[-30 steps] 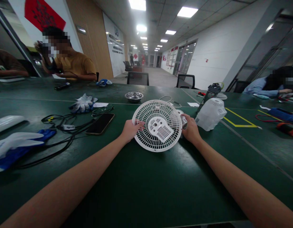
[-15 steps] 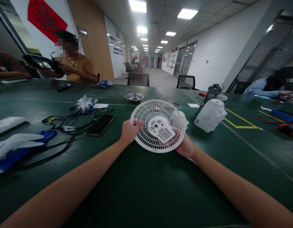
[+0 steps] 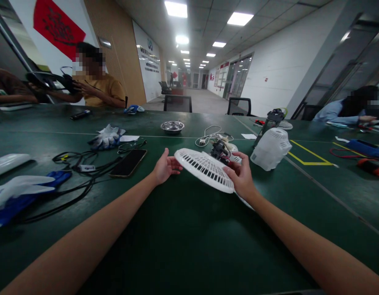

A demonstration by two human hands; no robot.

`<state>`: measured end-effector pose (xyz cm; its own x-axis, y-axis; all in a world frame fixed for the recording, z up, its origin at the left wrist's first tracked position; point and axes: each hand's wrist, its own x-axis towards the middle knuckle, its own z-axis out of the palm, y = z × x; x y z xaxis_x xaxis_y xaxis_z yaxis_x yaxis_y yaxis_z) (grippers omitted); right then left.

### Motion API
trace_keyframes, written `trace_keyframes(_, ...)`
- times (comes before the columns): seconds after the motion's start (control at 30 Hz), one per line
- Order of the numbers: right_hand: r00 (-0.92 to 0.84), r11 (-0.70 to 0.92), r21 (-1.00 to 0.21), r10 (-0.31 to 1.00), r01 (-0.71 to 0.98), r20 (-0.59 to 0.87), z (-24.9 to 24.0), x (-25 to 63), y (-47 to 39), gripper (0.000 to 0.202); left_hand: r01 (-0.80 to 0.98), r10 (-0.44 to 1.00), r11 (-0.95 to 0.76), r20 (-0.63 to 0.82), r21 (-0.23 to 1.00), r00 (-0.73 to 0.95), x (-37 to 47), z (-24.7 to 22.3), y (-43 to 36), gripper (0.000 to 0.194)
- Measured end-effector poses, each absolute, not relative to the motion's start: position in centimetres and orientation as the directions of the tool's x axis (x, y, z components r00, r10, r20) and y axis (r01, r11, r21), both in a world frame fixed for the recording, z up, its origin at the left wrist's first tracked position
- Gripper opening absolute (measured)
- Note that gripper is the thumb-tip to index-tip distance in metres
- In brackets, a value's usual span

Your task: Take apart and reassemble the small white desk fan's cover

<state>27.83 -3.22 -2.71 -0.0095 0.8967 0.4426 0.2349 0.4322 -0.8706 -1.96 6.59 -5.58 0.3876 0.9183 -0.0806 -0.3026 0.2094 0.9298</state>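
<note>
A round white fan grille (image 3: pixel 204 169) is tilted above the green table, its right side held by my right hand (image 3: pixel 243 174), thumb on the rim. At the grille's left edge is my left hand (image 3: pixel 167 167), fingers apart and holding nothing. Just behind the grille shows a dark motor with wires (image 3: pixel 220 150), partly hidden by the grille and my right fingers. A white cable with a plug (image 3: pixel 202 141) lies behind it. White plastic parts are partly hidden behind my right hand.
Left on the green table (image 3: pixel 189 246) are a phone (image 3: pixel 128 163), black cables (image 3: pixel 81 180) and gloves (image 3: pixel 108 137). A metal bowl (image 3: pixel 172 127) stands farther back. To the right are a translucent white container (image 3: pixel 270 149) and a dark bottle (image 3: pixel 271 123). People sit across the table.
The grille has tipped from facing me to nearly edge-on, uncovering the motor and cable. My left hand has let go of its left rim. My right hand has shifted its hold.
</note>
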Motion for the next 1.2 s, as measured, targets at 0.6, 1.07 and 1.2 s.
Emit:
trace_keyframes(0.6, 0.007, 0.349, -0.382, 0.73, 0.856, 0.684, -4.1, 33.7, 2.3, 0.068, -0.312, 0.875, 0.407, -0.268, 0.859, 0.404, -1.3, -5.2, 6.7, 0.015)
trace_keyframes(1.07, 0.019, -0.126, -0.9, 0.989, -0.417, -0.147, -2.2, 31.3, 0.7, 0.036, -0.143, 0.968, 0.2, -0.173, 0.969, 0.181, -1.2, -6.3, 7.3, 0.021)
trace_keyframes(1.2, 0.048, 0.019, -0.912, 0.999, -0.41, -0.001, -1.4, 28.1, -1.7, 0.034, 0.133, 0.997, -0.083, 0.083, 0.988, 0.004, -1.5, -5.9, 7.5, 0.027)
